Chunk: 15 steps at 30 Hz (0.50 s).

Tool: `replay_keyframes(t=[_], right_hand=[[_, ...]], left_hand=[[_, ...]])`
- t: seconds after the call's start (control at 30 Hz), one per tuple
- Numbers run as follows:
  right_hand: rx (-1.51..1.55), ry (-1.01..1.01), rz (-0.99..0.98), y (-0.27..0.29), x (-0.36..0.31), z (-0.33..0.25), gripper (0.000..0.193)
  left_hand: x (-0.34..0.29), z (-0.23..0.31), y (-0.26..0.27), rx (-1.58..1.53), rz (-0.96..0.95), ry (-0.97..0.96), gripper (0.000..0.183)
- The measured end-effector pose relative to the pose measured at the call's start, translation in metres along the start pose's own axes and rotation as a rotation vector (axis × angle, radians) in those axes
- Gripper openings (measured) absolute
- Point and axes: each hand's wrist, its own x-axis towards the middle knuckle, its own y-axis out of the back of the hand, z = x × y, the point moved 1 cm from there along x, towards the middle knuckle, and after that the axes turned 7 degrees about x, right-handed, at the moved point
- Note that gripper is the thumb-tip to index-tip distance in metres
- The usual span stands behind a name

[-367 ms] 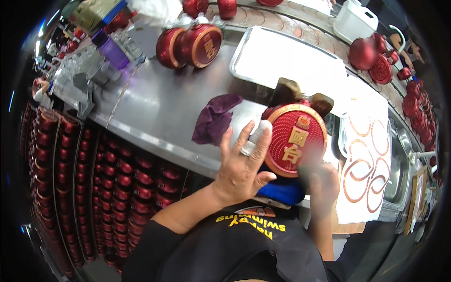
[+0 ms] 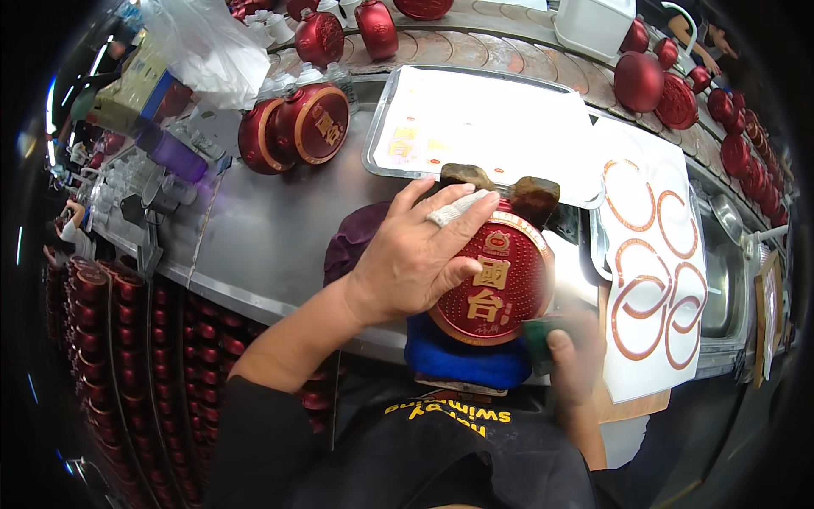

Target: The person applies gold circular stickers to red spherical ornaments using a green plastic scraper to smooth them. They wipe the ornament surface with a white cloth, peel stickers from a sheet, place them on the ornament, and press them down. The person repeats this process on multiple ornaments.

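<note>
A round, flat red bottle with raised gold characters and a copper-coloured rim band rests, face up, on a blue cloth pad. Two worn brown blocks flank its neck at the far side. My left hand lies over the bottle's upper left edge, fingers stretched and spread, with white tape around one finger. At the lower right rim, my right hand grips a small dark green pad; motion blurs this hand. Beside my left wrist lies a purple cloth, partly covered.
A white-covered metal tray holds small decals. At right, a white sheet carries copper-coloured rings. Two red bottles stand on the steel counter near a purple bottle. A conveyor runs behind; racked red bottles fill the lower left.
The view has shifted, so the bottle appears further left and lower. My left hand has moved up along its rim. My right hand with the green pad is now by the lower right edge.
</note>
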Motion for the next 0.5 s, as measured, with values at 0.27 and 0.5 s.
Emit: replay_keyframes(t=[0.27,0.5], right_hand=[[0.428,-0.092,0.264,0.028,-0.004,0.004,0.023],[0.333,-0.01,0.29,0.03,-0.009,-0.011,0.018]], left_hand=[[0.051,0.02,-0.021,0.088,-0.111,-0.34,0.058],[-0.005,0.078,-0.029,0.156,-0.205,-0.414,0.048]])
